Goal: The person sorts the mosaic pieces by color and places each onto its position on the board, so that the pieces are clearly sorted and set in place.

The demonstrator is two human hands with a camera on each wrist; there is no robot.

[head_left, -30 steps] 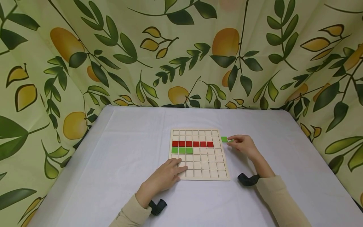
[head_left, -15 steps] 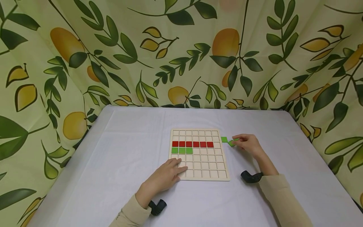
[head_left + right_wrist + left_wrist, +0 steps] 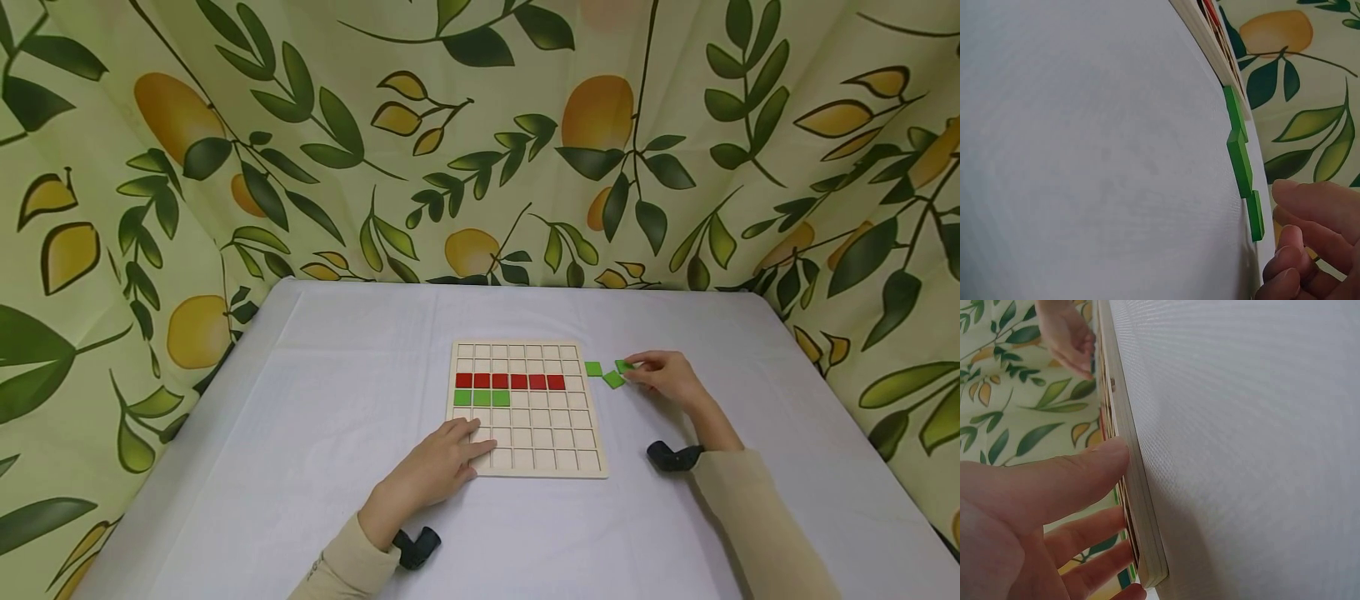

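Note:
A pale wooden grid board (image 3: 540, 437) lies on the white-covered table. Across it runs a row of several red square tiles (image 3: 510, 381), with three green tiles (image 3: 482, 397) in the row just below. My left hand (image 3: 435, 462) rests on the board's near left corner with its fingers spread; in the left wrist view the thumb (image 3: 1110, 453) lies along the board's edge (image 3: 1141, 506). Right of the board are three loose green tiles, one (image 3: 593, 368) against its edge. The fingertips of my right hand (image 3: 667, 379) are right at the outermost green tile (image 3: 1255, 215), slightly apart and not gripping it.
A black wrist camera (image 3: 673, 457) is on the right wrist and another (image 3: 418, 548) on the left. The white cloth (image 3: 337, 358) spreads around the board. A curtain (image 3: 480, 167) with a leaf and fruit print hangs behind the table.
My right hand has moved right, away from the board, spreading the green tiles out; more of the middle and outer ones now shows. The left hand and the board have stayed put.

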